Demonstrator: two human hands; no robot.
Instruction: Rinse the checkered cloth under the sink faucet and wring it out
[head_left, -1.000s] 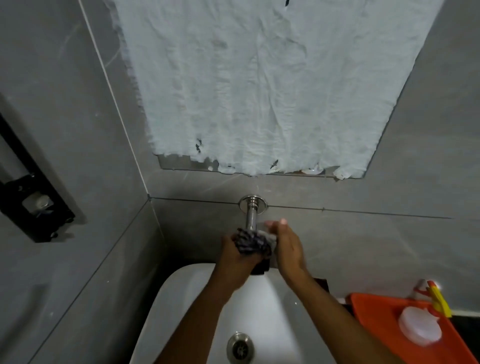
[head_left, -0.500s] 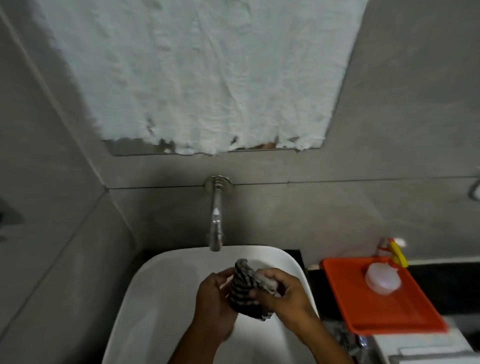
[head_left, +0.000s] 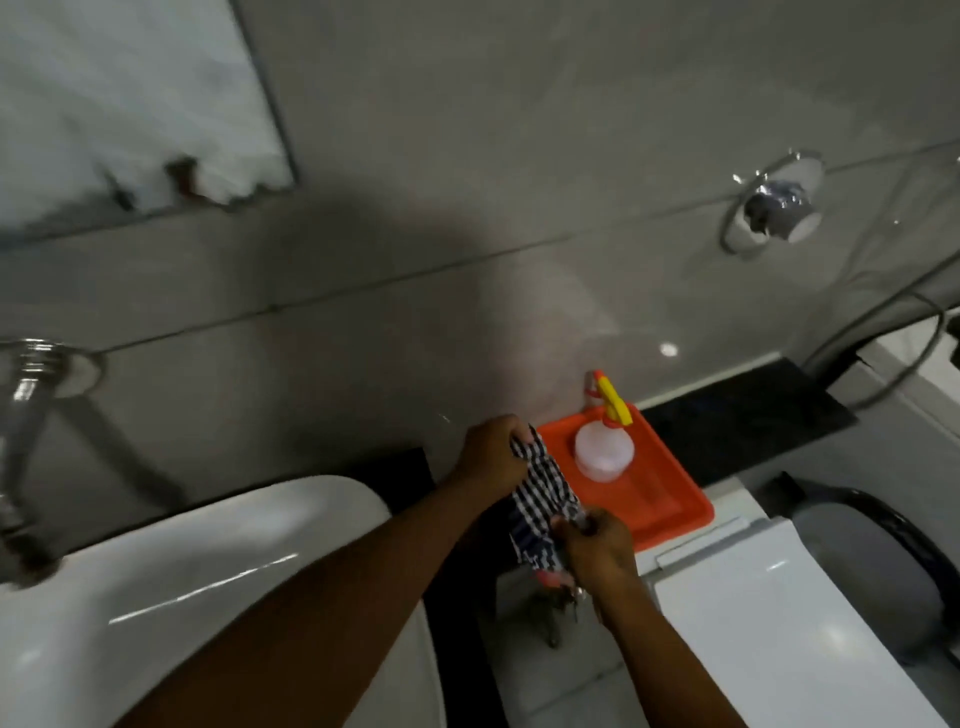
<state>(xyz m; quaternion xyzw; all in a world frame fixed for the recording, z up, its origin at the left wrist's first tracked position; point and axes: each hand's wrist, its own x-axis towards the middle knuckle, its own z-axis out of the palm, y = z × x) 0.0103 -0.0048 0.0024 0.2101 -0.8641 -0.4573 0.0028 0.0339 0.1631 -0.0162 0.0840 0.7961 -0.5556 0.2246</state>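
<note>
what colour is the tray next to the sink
Orange: the tray shows clearly in the head view, holding a spray bottle.

I am in a bathroom. A white sink (head_left: 218, 561) and chrome faucet (head_left: 23, 410) sit against grey tiled wall (head_left: 467, 130); a toilet (head_left: 779, 623) stands nearby

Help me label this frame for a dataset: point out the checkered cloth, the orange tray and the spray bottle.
checkered cloth (head_left: 543, 491): head view, on the stretched middle between the two hands.
orange tray (head_left: 670, 501): head view, on its bare floor near the right rim.
spray bottle (head_left: 603, 453): head view, on its pale round body.
</note>
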